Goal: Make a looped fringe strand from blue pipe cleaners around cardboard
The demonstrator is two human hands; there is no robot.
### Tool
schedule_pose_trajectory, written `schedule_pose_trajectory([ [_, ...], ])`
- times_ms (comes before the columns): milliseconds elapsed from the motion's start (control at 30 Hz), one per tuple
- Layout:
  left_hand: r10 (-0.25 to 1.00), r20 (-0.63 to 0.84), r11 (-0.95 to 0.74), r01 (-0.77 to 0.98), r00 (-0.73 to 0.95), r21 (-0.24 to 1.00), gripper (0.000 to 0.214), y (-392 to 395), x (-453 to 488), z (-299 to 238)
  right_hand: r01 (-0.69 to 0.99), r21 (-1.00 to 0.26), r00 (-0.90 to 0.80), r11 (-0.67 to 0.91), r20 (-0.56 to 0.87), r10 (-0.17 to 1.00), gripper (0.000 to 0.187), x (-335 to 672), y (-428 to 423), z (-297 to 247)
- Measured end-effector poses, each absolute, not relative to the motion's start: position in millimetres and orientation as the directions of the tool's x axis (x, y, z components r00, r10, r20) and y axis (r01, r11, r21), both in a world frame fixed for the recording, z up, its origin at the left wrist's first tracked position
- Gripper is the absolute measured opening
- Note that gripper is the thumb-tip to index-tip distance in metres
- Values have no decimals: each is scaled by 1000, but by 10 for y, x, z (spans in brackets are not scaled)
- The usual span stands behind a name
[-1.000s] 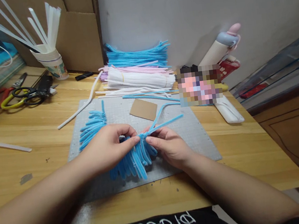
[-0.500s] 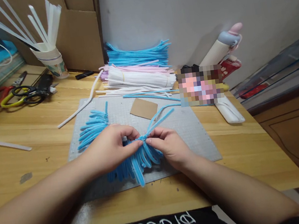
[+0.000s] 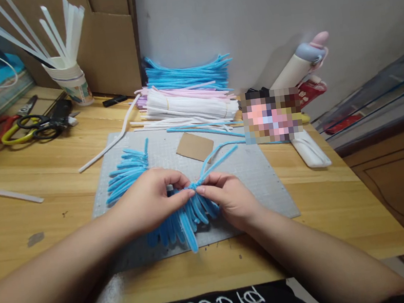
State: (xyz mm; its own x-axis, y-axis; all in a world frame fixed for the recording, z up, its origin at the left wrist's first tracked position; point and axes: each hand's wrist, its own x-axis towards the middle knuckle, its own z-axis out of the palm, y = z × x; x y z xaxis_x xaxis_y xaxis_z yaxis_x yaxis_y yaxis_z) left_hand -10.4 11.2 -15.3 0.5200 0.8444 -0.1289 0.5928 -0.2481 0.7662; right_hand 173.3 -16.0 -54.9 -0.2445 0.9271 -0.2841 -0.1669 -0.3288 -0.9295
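Observation:
A fringe of looped blue pipe cleaners [image 3: 187, 224] hangs between my two hands over the grey cutting mat [image 3: 261, 188]. My left hand [image 3: 162, 190] pinches its top edge between thumb and forefinger. Close beside it, my right hand [image 3: 227, 195] pinches the same edge at a twisted knot. Two loose blue pipe cleaner ends [image 3: 221, 161] stick up from there to the upper right. Left of my hands, another looped blue pipe cleaner section [image 3: 127, 175] lies on the mat; whether it joins the held part is hidden behind my left hand.
A brown cardboard piece [image 3: 194, 147] lies on the mat. Behind it are bundles of white pipe cleaners [image 3: 189, 105] and blue pipe cleaners [image 3: 189, 77]. Scissors [image 3: 37, 125] and a paper cup [image 3: 70, 84] of white sticks stand at left. A bottle [image 3: 298, 63] and white packet [image 3: 310, 150] are at right.
Both hands keep their pinch in nearly the same place. The hanging loops have shifted very slightly to the right.

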Motion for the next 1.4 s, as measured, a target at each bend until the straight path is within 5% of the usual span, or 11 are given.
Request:
schedule_pose_trajectory([
  [200, 854, -106, -246, 575, 509, 780, 21, 118, -96, -161, -264, -855, -327, -446, -356, 875, 24, 1735, -160, -587],
  [533, 824, -89, -256, 506, 560, 824, 16, 119, -111, -133, -113, -940, -285, -322, -280, 917, 17, 1730, -166, -563],
  [800, 801, -78, -268, 471, 594, 841, 11, 135, -113, -100, -253, -808, -404, -532, -412, 817, 19, 1746, -164, -568],
  [1033, 827, -113, -242, 531, 550, 812, 21, 129, -130, -113, -36, -968, -341, -247, -221, 914, 8, 1827, -150, -466],
  [1400, 848, -163, -198, 586, 505, 786, 20, 124, -90, -114, -183, -936, -353, -301, -223, 908, 37, 1731, -164, -489],
])
